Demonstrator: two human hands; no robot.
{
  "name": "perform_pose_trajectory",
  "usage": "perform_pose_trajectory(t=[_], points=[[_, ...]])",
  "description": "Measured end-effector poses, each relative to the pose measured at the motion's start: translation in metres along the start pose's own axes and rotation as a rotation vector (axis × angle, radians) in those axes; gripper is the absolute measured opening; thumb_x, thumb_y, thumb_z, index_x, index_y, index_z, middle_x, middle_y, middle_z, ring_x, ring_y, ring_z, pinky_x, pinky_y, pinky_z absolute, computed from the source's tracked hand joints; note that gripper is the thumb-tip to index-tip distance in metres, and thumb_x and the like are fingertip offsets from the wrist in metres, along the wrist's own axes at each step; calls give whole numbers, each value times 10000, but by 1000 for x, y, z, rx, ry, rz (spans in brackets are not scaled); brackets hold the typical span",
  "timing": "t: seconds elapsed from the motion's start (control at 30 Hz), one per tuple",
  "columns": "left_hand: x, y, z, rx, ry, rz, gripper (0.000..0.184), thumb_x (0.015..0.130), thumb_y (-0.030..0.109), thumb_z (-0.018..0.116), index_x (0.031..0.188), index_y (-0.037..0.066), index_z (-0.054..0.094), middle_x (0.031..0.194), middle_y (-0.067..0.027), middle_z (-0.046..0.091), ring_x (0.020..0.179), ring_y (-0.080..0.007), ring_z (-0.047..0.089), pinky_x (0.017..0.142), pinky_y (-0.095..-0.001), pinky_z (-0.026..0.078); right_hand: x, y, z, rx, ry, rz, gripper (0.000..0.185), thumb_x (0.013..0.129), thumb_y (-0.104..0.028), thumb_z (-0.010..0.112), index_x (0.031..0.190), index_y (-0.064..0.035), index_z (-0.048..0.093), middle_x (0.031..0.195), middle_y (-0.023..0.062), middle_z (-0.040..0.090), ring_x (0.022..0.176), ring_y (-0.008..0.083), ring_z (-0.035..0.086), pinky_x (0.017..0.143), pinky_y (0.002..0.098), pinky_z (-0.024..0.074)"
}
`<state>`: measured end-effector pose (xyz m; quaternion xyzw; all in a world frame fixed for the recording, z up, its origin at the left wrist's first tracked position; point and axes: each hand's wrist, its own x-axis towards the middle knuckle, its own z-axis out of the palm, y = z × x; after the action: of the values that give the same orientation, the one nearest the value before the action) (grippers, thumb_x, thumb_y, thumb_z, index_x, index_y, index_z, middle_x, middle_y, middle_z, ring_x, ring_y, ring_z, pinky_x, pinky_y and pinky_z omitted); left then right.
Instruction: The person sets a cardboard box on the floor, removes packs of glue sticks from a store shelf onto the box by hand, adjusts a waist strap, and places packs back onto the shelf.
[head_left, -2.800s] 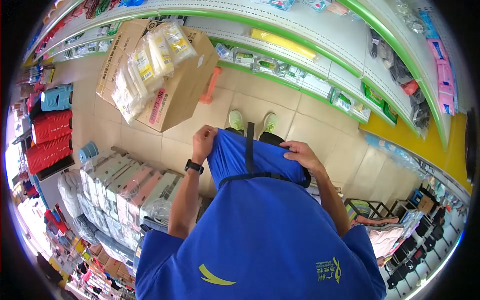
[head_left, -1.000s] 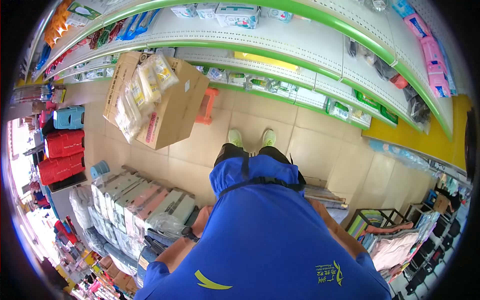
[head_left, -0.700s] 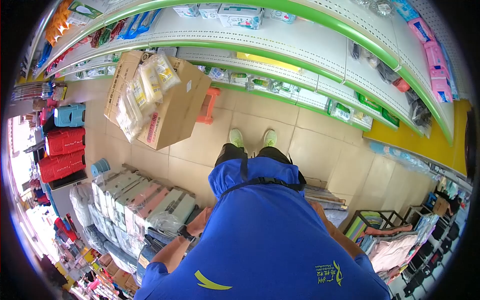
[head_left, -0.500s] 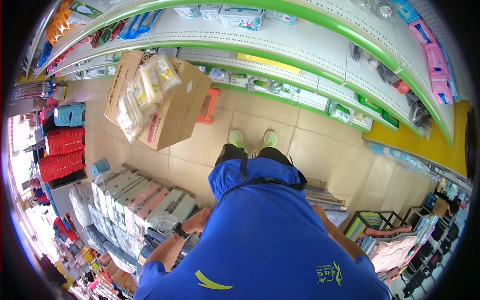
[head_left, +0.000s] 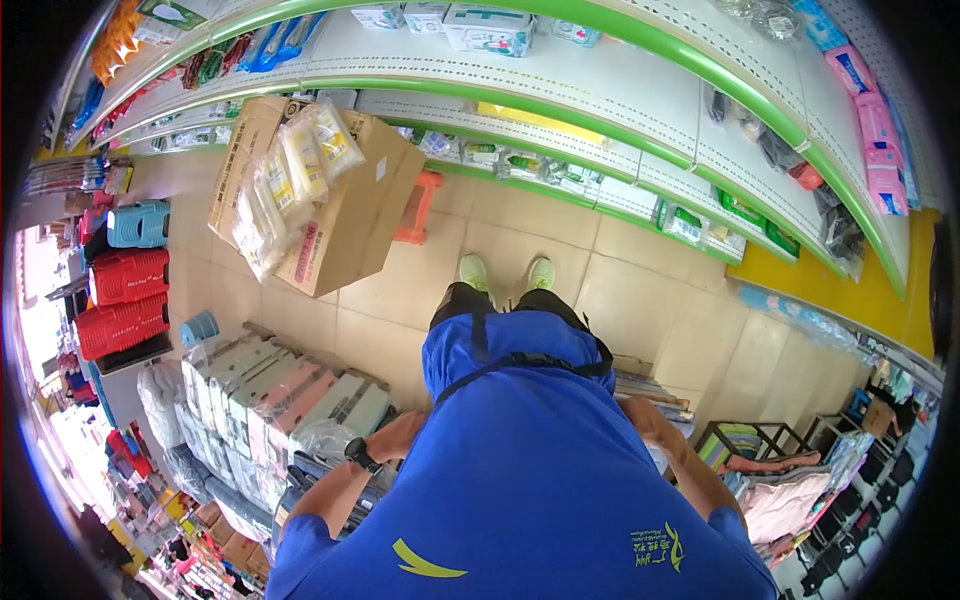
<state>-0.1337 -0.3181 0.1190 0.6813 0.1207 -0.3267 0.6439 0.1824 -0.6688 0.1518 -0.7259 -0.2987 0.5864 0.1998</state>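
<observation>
My left hand (head_left: 398,436), with a black watch (head_left: 360,456) on the wrist, is by my left hip. The blue shirt (head_left: 520,470) partly covers it and its fingers are hidden. Beside it stand several plastic-wrapped suitcases (head_left: 300,400). Near my right hip is my right hand (head_left: 645,420); its fingers are too unclear to tell how they are held. Ahead on the left, a large cardboard box (head_left: 375,190) rests by an orange stool (head_left: 420,205), and clear bags with yellow labels (head_left: 305,165) lie on top of it. Neither hand touches the box.
White shelves with green edges (head_left: 480,100) run across the front, carrying small boxes (head_left: 485,30) and packets. Red cases (head_left: 125,285) and a blue bucket (head_left: 200,330) stand at the left. To the right is a rack with folded cloth (head_left: 740,445). My shoes (head_left: 540,272) are on the tiled floor.
My right hand has swung slightly outward and forward, so more of it shows at my hip. My left hand stays nearly where it was, and the box has not moved.
</observation>
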Motion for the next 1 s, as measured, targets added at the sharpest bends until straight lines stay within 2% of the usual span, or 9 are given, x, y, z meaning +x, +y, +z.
perform_pose_trajectory(t=[0.2, 0.43, 0.5, 0.57, 0.63, 0.7, 0.73, 0.8, 1.0], points=[[6, 47, -15, 119, 196, 42, 298, 816, 256, 602, 798, -41, 620, 768, -256, 616, 634, -414, 583, 572, -442, 440, 20, 29, 4, -112, -210, -22, 269, 836, -232, 539, 944, -21, 667, 884, 263, 652, 839, 434, 630, 709, 489, 487], [13, 30, -29, 49, 169, -101, 238, 901, 216, 576, 856, 7, 680, 867, -182, 691, 777, -278, 668, 703, -369, 501, 39, 64, 6, -220, -353, 8, 205, 796, -194, 570, 838, -19, 669, 842, 230, 659, 770, 390, 639, 670, 464, 480], [22, -16, -38, -34, 256, -136, 222, 910, 214, 589, 905, 13, 681, 924, -169, 705, 815, -232, 674, 736, -342, 508, 42, 42, -24, 12, -271, 85, 184, 796, -172, 555, 799, -12, 646, 835, 220, 655, 761, 379, 633, 668, 448, 476], [42, -40, -34, -64, 568, -123, 231, 918, 218, 598, 998, 10, 657, 938, -145, 707, 819, -200, 672, 735, -324, 512, 74, 84, -24, -317, 57, 33, 173, 819, -161, 550, 864, -11, 623, 794, 154, 677, 741, 308, 639, 671, 410, 476], [62, -49, -36, -288, 687, -156, 252, 931, 225, 596, 1050, 4, 629, 918, -113, 697, 798, -172, 657, 714, -307, 507, 103, 88, -20, -129, 465, 116, 224, 869, -216, 566, 882, -8, 646, 745, 103, 659, 696, 216, 612, 646, 365, 468], [74, -48, -35, -713, 586, -250, 262, 948, 234, 583, 1058, -4, 597, 865, -72, 675, 753, -149, 631, 673, -291, 495, 126, 86, -16, 220, 383, 40, 282, 867, -287, 599, 904, -18, 672, 799, 143, 666, 757, 256, 633, 685, 386, 483], [79, -45, -34, -543, 640, -237, 245, 955, 244, 574, 1016, 7, 593, 826, -46, 640, 722, -129, 595, 647, -282, 475, 136, 83, -16, 391, 340, -3, 312, 865, -323, 616, 916, -23, 685, 827, 164, 670, 787, 276, 643, 704, 396, 490], [83, -39, -32, -202, 743, -213, 240, 969, 264, 555, 932, 29, 585, 749, 5, 570, 661, -90, 523, 596, -264, 435, 134, 54, -21, 245, 237, 54, 369, 899, -347, 595, 929, 11, 680, 814, 123, 661, 773, 203, 608, 698, 340, 475], [145, -31, -69, -646, 997, 99, 243, 960, 258, 562, 851, 41, 548, 658, 34, 460, 596, -59, 376, 530, -244, 342, 140, 31, -21, 244, 113, 73, 336, 893, -307, 621, 934, 21, 678, 837, 95, 657, 787, 170, 589, 731, 319, 473]])
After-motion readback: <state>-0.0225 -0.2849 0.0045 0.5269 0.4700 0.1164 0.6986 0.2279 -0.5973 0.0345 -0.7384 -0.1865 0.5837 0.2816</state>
